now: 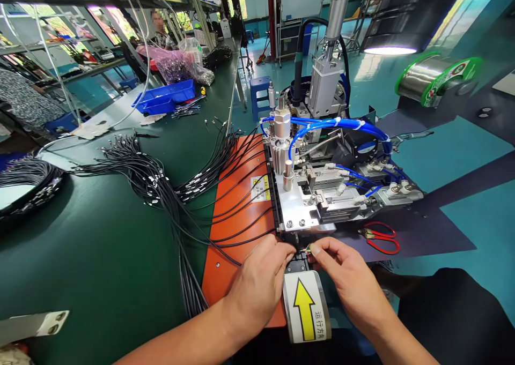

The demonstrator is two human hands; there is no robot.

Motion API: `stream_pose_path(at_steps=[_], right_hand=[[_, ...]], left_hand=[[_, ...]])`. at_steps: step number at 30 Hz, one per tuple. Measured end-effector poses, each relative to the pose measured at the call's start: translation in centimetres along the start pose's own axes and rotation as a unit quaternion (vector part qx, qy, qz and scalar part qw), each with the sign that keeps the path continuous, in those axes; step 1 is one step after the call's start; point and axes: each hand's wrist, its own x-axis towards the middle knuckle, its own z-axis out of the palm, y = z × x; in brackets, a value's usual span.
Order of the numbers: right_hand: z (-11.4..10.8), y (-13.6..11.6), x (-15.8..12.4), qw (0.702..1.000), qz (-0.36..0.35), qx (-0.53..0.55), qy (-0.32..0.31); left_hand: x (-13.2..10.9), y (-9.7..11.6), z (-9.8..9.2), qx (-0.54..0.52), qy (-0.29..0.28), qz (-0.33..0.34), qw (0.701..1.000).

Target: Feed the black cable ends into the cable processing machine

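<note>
R hand pinching thin coloured wires, lower ctr of frame, by black block. L hand curled just beside; hold hidden, can't tell. Best: light pinch, wires fanned + level, no tugging.

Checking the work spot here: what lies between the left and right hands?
The head view shows thin coloured wire ends pinched by the right hand, a black block and, nearer the person, a yellow arrow label.

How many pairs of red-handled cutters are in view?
1: the red-handled cutters lie on the dark surface, beyond the right hand. Others may be hidden.
</note>
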Motion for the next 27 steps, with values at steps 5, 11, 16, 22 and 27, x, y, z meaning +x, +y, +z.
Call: stream_pose_path(at_steps=[5, 11, 16, 22, 27], right_hand=[[0.08, 0.17, 0.03, 1.0, 0.005, -0.004, 0.004], [0.23, 0.08, -0.21, 1.0, 0.004, -0.01, 0.027], [0.37, -0.07, -0.34, 0.999, 0.004, -0.016, 0.032], [0.52, 0.6, -0.21, 1.0, 0.006, -0.016, 0.024], [0.18, 0.86, -0.34, 1.0, 0.002, -0.013, 0.009]], left_hand=[[0.09, 0.02, 0.0, 0.008, -0.008, 0.004, 1.0], [0.16, 0.16, 0.05, 0.04, -0.019, 0.003, 0.999], [0.21, 0.33, 0.06, 0.06, -0.016, 0.013, 0.998], [0.23, 0.39, -0.07, 0.075, -0.013, 0.025, 0.997], [0.22, 0.25, 0.08, 0.075, -0.013, 0.026, 0.997]])
